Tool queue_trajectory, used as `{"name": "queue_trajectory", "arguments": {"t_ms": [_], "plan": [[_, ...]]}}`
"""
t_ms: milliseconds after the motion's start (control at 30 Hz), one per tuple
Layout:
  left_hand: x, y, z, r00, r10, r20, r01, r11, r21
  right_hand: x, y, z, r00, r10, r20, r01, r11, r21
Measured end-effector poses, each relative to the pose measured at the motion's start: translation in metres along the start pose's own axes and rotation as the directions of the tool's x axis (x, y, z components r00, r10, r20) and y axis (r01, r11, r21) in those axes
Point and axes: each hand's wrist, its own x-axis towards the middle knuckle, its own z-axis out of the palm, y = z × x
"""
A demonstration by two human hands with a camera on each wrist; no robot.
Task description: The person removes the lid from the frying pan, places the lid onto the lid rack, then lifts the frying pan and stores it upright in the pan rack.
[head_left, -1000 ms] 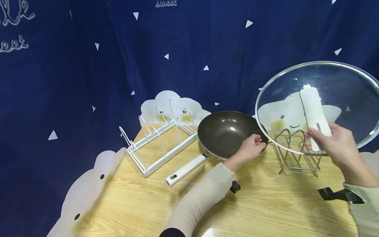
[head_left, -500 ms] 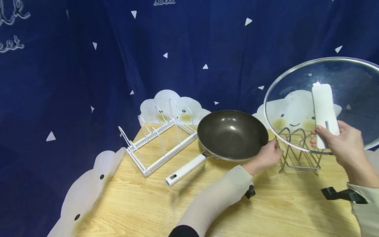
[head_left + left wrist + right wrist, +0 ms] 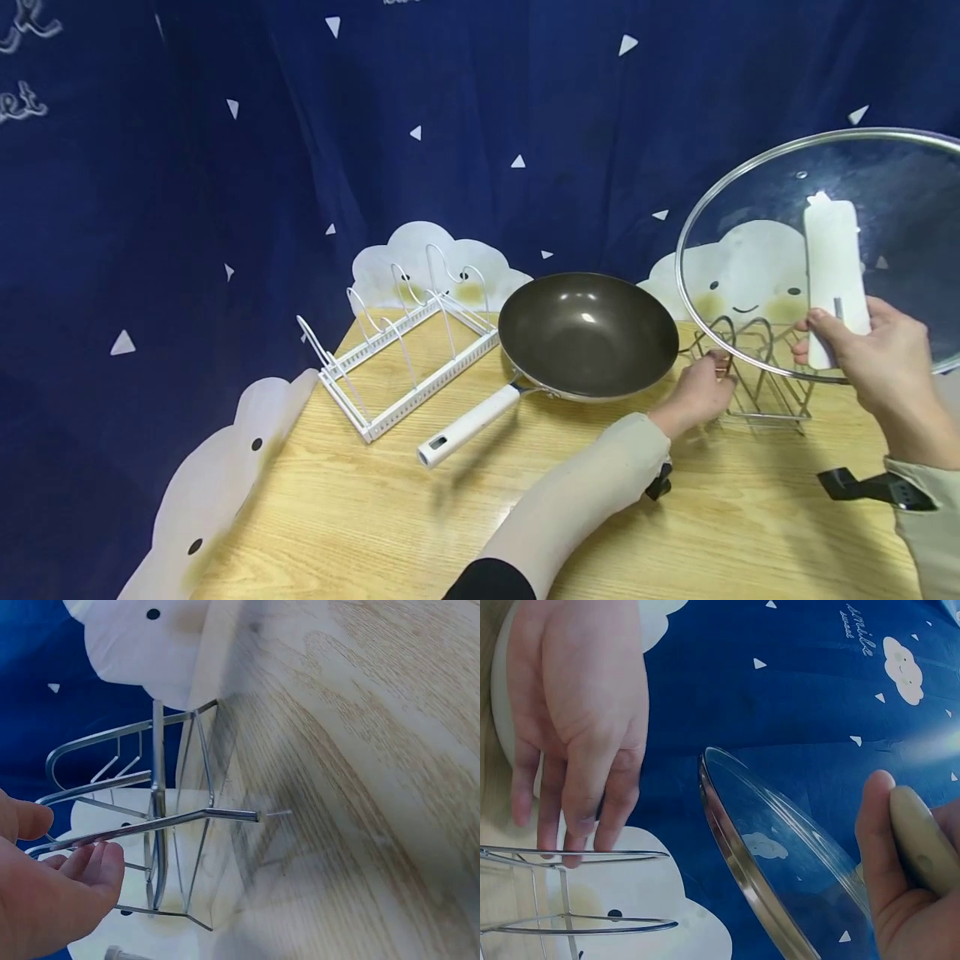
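My right hand point(image 3: 888, 358) grips the long white handle point(image 3: 834, 279) of a big, round glass lid point(image 3: 750, 187) with a metal rim, held up tilted at the right of the head view. My left hand point(image 3: 697, 392) is at the left side of a silver wire rack point(image 3: 765, 414) on the table. In the left wrist view its fingertips point(image 3: 111, 859) touch a rack bar from one side. The thumb point(image 3: 34, 820) stands apart on the other side. Seen from the right wrist, the left fingers point(image 3: 577, 802) extend fairly straight to the top wire. The lid covers part of the rack in the head view.
A dark wok point(image 3: 588, 333) with a white handle point(image 3: 468, 425) sits just left of the rack. Further left stands a white rack point(image 3: 431, 383) with upright loops. The wooden table point(image 3: 360, 517) meets a blue curtain point(image 3: 480, 108) with white clouds behind.
From over the wok, my left hand has moved right to the wire rack. My right hand has carried the lid slightly right and up. The wok and white rack keep their places.
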Motion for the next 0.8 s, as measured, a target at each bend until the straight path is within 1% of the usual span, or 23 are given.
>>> {"name": "queue_trajectory", "arguments": {"t_ms": [33, 100, 167, 200, 333, 433, 567, 733, 800], "plan": [[0.001, -0.001, 0.000, 1.000, 0.003, -0.008, -0.002, 1.000, 0.016, 0.000, 0.000, -0.001, 1.000, 0.001, -0.001, -0.001, 1.000, 0.009], [0.001, -0.001, 0.001, 1.000, -0.013, -0.014, 0.014, 0.999, 0.035, -0.001, 0.000, -0.002, 1.000, 0.004, -0.005, -0.004, 1.000, 0.012], [0.002, -0.002, 0.002, 0.999, -0.036, -0.009, 0.036, 0.998, 0.046, -0.001, 0.000, -0.004, 1.000, 0.008, -0.010, -0.008, 1.000, 0.016], [0.002, -0.002, 0.004, 0.999, -0.050, -0.008, 0.050, 0.998, 0.045, -0.002, 0.000, -0.004, 1.000, 0.013, -0.013, -0.013, 1.000, 0.007], [0.003, -0.006, 0.008, 0.996, -0.080, -0.041, 0.084, 0.991, 0.109, -0.003, -0.001, -0.003, 0.999, 0.024, -0.032, -0.026, 0.998, -0.063], [0.002, -0.010, 0.010, 0.995, -0.078, -0.068, 0.088, 0.983, 0.164, -0.004, 0.000, -0.001, 0.998, 0.028, -0.048, -0.033, 0.993, -0.111], [0.002, -0.014, 0.012, 0.995, -0.079, -0.068, 0.090, 0.981, 0.173, -0.005, 0.001, -0.002, 0.997, 0.037, -0.062, -0.045, 0.991, -0.126], [0.002, -0.016, 0.015, 0.996, -0.064, -0.070, 0.080, 0.964, 0.254, -0.003, 0.002, -0.005, 0.995, 0.040, -0.087, -0.048, 0.995, -0.090], [0.003, -0.017, 0.016, 0.996, -0.055, -0.066, 0.071, 0.959, 0.273, -0.003, 0.003, -0.006, 0.995, 0.038, -0.095, -0.046, 0.995, -0.084]]}}
